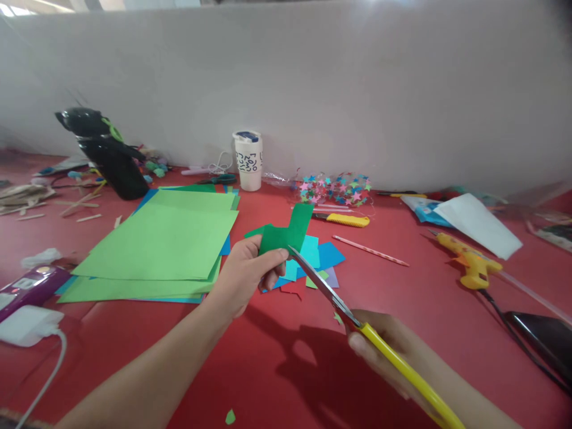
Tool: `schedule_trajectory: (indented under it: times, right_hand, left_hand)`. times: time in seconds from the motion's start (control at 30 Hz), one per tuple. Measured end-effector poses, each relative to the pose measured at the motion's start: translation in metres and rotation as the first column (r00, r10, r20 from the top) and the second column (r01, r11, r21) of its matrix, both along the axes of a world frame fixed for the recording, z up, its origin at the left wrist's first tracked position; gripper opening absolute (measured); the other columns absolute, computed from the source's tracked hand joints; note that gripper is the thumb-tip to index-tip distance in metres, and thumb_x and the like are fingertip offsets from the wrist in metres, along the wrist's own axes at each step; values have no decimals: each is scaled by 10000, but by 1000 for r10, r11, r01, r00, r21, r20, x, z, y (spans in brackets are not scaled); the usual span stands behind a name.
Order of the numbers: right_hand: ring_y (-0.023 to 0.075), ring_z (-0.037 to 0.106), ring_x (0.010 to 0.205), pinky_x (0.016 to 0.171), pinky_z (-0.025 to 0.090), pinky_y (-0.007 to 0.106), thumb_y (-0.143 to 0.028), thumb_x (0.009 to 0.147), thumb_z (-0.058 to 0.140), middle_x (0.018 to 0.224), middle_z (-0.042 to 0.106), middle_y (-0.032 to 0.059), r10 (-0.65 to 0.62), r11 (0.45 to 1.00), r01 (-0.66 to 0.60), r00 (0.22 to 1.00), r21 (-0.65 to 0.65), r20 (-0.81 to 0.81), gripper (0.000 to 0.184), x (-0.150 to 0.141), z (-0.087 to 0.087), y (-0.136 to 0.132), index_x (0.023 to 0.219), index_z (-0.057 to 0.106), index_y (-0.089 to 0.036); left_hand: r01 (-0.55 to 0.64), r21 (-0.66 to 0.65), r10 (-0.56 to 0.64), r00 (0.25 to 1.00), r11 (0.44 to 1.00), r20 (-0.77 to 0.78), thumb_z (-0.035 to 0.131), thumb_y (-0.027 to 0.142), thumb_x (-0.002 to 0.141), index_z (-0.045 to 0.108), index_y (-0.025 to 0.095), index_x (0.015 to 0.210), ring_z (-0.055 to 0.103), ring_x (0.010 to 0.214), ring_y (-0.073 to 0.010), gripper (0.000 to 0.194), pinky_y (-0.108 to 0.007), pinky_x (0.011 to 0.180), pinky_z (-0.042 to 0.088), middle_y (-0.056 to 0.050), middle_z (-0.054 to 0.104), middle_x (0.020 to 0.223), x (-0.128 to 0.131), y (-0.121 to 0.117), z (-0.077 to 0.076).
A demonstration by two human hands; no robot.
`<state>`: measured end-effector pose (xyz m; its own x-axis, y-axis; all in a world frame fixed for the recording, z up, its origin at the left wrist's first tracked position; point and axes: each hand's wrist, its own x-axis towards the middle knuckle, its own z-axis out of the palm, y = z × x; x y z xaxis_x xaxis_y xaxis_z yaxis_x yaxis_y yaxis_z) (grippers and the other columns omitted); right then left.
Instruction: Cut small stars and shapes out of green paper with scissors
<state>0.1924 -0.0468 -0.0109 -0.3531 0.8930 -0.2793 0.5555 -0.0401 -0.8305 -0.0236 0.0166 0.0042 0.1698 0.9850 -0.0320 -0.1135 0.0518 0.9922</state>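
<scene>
Between the thumb and fingers of my left hand (250, 268) is a piece of dark green paper (300, 225), with one strip of it standing up to the right. My right hand (379, 342) grips a pair of yellow-handled scissors (324, 286). The blade tips touch the green paper close to my left thumb. Most of the right fingers are hidden behind the handle. Beneath the held paper lie several small cut pieces in blue (330, 255), light blue, lilac and light green.
Light green sheets (165, 238) are stacked at left, before a black bottle (114, 161). A white cup (248, 161) stands near the wall. To the right lie a yellow cutter (348, 220), a pencil (370, 250), a glue gun (469, 259) and a black phone-like object (543, 342).
</scene>
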Motion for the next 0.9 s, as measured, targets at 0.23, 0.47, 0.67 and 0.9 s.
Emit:
schedule_trajectory:
  times: [0.23,0.47,0.67,0.9]
  right_hand:
    - [64,253,373,340,221,211,-789,757,366,503,258,-106,-3,995,-8,994,-100,-109,558,1,0,-3,647,289,-247]
    - [64,280,353,349,186,213,-815,735,346,488,313,-99,-12,996,-2,986,-85,-166,578,3,1,-2,647,287,-247]
    - [76,277,348,399,213,247,-808,767,288,410,370,-95,120,992,-126,982,-30,-148,569,4,2,-1,647,268,-252]
    - [78,263,359,396,207,248,-770,793,336,442,342,-103,16,1000,-20,984,-23,-179,537,0,2,-9,673,316,-248]
  left_hand:
    - [-135,85,132,991,987,33,657,272,724,629,193,743,444,491,-57,86,-176,459,372,60,544,602,2,-1,1]
    - [-79,-42,84,985,996,150,699,260,689,632,180,697,448,458,-47,104,-165,409,344,55,550,567,4,-1,2]
    - [-40,-27,44,986,999,162,682,233,701,631,178,688,462,416,-47,77,-168,399,352,58,544,510,4,-4,3]
    - [-109,-112,131,969,988,211,721,255,664,552,185,716,480,384,-56,190,-170,385,370,77,549,501,16,-13,0]
